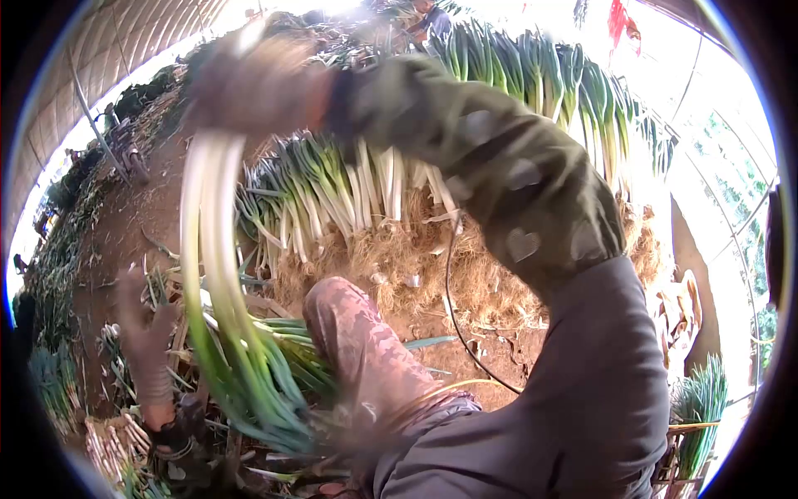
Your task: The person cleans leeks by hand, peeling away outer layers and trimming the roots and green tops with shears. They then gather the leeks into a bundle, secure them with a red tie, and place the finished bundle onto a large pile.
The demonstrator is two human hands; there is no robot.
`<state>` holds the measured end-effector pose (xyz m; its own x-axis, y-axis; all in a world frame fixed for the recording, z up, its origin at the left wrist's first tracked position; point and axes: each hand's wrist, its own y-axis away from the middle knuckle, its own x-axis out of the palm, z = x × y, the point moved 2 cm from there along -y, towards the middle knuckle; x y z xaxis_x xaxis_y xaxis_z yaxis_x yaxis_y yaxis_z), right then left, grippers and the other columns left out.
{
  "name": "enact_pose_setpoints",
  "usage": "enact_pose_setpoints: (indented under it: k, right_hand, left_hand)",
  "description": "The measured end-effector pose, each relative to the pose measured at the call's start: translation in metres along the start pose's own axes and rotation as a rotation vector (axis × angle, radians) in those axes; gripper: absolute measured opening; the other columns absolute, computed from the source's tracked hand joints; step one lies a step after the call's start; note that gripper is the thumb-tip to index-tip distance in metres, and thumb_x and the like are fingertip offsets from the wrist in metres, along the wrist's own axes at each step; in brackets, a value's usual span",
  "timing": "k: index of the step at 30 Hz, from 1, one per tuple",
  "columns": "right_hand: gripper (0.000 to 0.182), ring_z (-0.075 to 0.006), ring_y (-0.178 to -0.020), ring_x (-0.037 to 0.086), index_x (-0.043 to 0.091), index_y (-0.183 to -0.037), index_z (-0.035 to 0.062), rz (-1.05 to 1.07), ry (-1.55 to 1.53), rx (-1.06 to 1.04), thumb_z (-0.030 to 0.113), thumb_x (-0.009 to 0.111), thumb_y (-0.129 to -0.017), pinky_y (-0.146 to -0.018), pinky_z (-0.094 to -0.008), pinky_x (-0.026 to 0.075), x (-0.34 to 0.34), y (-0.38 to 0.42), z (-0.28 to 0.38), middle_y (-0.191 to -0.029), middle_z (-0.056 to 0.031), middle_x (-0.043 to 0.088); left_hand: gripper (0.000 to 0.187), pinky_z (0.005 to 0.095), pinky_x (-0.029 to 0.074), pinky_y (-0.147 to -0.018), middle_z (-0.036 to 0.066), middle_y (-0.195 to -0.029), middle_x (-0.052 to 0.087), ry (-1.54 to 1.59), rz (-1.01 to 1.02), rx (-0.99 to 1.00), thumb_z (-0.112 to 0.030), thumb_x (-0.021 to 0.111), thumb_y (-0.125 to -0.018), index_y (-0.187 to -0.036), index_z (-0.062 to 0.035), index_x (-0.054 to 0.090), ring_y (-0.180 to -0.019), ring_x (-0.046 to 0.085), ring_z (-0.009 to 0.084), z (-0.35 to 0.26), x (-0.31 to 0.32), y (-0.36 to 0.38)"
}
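Observation:
My right hand (pixel 253 90), gloved and smeared by motion, is raised at the upper left. It is closed around the white ends of a bunch of long green onions (pixel 218 224), whose green leaves hang down toward my lap. Lower left, my left hand (pixel 148 341) wears a pale glove. Its fingers point up and apart, with nothing visible in them, beside the hanging bunch. More green onions (pixel 291 345) lie by my bent knee (pixel 353 320), partly behind the held ones.
Rows of green onions (pixel 332 191) lie ahead, their tan roots (pixel 391 266) toward me. Another row (pixel 573 100) extends behind my raised arm. A dark cord (pixel 453 308) crosses the ground. Trimmed stalks (pixel 116 441) lie at lower left. A person (pixel 434 21) is at the far end.

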<state>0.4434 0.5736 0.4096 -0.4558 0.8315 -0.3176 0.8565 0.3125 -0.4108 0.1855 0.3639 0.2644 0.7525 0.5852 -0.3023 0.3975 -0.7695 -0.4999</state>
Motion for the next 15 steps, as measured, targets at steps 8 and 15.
enact_pose_setpoints:
  k: [8, 15]
  right_hand:
    - [0.019, -0.0316, -0.08, 0.068, 0.058, -0.099, 0.0046, 0.465, 0.203, 1.272, 0.02, 0.06, -0.089, -0.069, -0.0463, 0.054, 0.01, 0.366, -0.106, -0.092, -0.0157, 0.066]
    - [0.086, -0.0412, -0.101, 0.067, 0.008, -0.156, -0.0017, 1.136, 0.149, 1.946, 0.012, 0.061, -0.089, -0.08, -0.048, 0.061, 0.011, 0.529, 0.01, -0.134, -0.0323, 0.047]
  left_hand:
    - [0.064, 0.0313, 0.04, -0.107, 0.013, -0.137, 0.05, -0.242, -0.393, -0.001, -0.014, 0.072, -0.093, -0.144, 0.0061, 0.04, -0.125, 0.05, 0.0209, 0.181, -0.162, 0.046]
    - [0.028, 0.0282, 0.045, -0.066, 0.001, -0.087, 0.051, -0.291, -0.132, -0.656, -0.025, 0.071, -0.094, -0.101, -0.0019, 0.055, -0.079, 0.05, 0.0098, 0.28, -0.133, 0.171]
